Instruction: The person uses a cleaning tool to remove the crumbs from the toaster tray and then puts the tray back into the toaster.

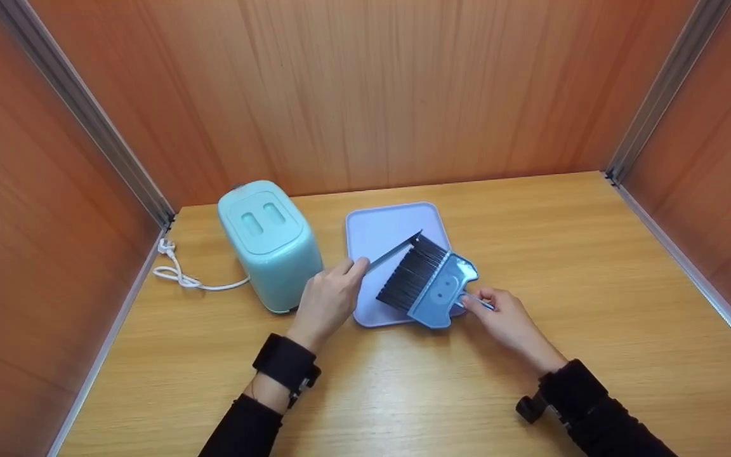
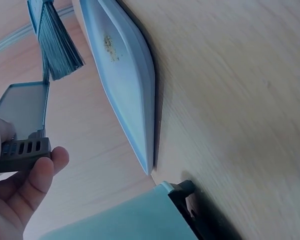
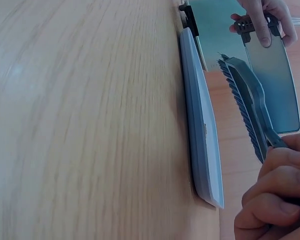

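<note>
Two hands are working above one lavender tray [image 1: 397,208], which is lying on the table [image 1: 372,393] near one mint toaster [image 1: 283,273]. The left hand [image 1: 329,295] is gripping the dark slotted handle [image 2: 25,155] of one flat metal plate [image 3: 275,95] between thumb and bent fingers, and the plate is hanging tilted above the tray. The right hand [image 1: 508,317] is pinching the thin stem [image 1: 487,306] of one blue brush [image 1: 435,304], whose black bristles [image 1: 407,276] are pointing towards the plate; whether they are touching it, the views are not making clear. One small scatter of crumbs [image 2: 110,47] is resting inside the tray, its grains being too fine for counting. Crumbs could be flying past the tray's low rim and landing on the table, since the brush is overhanging the near right corner and a hard flick could be throwing them outward. A loose left grip could also be letting the plate twist under the bristles' push, and a careless left elbow or wrist could be nudging the toaster. One white cord [image 1: 216,287] is trailing from the toaster, one plug [image 1: 166,246] is lying at its end, and two black bands [image 1: 284,363] are circling the wrists.
</note>
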`<state>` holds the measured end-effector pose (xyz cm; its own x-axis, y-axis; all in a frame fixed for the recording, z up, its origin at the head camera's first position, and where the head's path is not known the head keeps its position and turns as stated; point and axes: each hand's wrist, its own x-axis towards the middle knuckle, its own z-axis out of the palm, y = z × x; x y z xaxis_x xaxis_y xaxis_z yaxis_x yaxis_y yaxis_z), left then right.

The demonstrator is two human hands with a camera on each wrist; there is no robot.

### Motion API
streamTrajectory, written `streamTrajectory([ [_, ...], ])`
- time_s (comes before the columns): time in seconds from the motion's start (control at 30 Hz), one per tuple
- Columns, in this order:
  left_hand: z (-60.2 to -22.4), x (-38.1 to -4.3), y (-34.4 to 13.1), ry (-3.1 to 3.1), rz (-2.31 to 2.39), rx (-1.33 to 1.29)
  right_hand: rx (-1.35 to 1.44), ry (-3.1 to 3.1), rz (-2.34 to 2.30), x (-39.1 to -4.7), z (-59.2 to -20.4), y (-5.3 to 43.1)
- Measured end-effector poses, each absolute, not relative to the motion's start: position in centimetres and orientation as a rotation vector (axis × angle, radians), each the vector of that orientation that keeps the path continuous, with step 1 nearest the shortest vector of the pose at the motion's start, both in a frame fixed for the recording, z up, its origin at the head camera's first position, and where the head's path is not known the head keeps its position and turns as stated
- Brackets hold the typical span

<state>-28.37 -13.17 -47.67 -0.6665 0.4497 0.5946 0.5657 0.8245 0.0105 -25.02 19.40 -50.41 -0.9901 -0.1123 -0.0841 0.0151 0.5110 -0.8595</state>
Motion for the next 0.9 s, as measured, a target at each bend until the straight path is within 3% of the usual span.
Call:
streamTrajectory([
  [0.5, -47.7, -28.6, -13.3, -2.457, -0.354, -0.715, -0.081, 2.773, -1.484, -23.7, -49.7, 19.3],
  [0.9, -47.1, -28.7, -13.4, -2.572, -0.824, -0.631, -0.068, 2.877, -1.516, -24.5, -49.7, 19.3],
])
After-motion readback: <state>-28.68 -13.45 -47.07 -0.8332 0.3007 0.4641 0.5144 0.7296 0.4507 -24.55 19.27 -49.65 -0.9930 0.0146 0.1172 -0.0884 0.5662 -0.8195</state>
